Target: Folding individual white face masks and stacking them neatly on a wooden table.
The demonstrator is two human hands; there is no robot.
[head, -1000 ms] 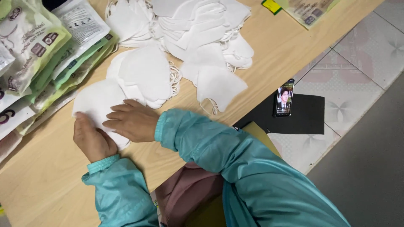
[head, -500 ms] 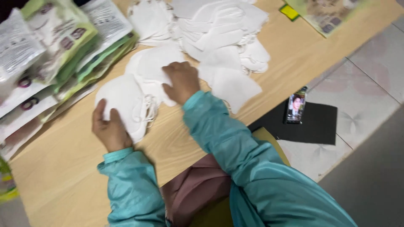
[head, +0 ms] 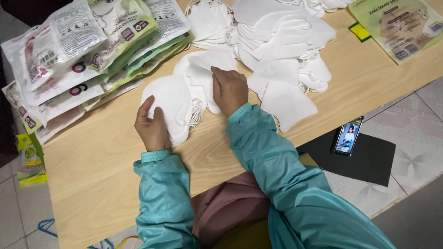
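Surface: pale wooden bench (head: 106, 180) running from near left to far right, with tiled floor (head: 415, 115) on its right.
Far left: a fanned heap of sealed mask packets (head: 78, 60), white and green, overlapping each other at the bench's left edge.
Left hand: the left hand (head: 151, 127) lies flat on a white folded mask (head: 171, 103), thumb along its left edge and fingers spread over its near part; the grip is open and pressing, not closed around anything.
Centre: a second white mask (head: 199, 74) lies just right of the first, overlapping it, ear loops bunched between the two.
Right hand: the right hand (head: 229, 90) rests on that second mask, fingers curled down on its right edge; whether the grip pinches the fabric I cannot tell.
Far centre: a loose pile of white masks (head: 281, 41) spreads to the right, touching the second mask.
Right: a phone (head: 348, 136) with a lit screen lies on a black mat (head: 369, 159) on the floor.
Far right: a green printed packet (head: 401, 27) lies at the bench corner.
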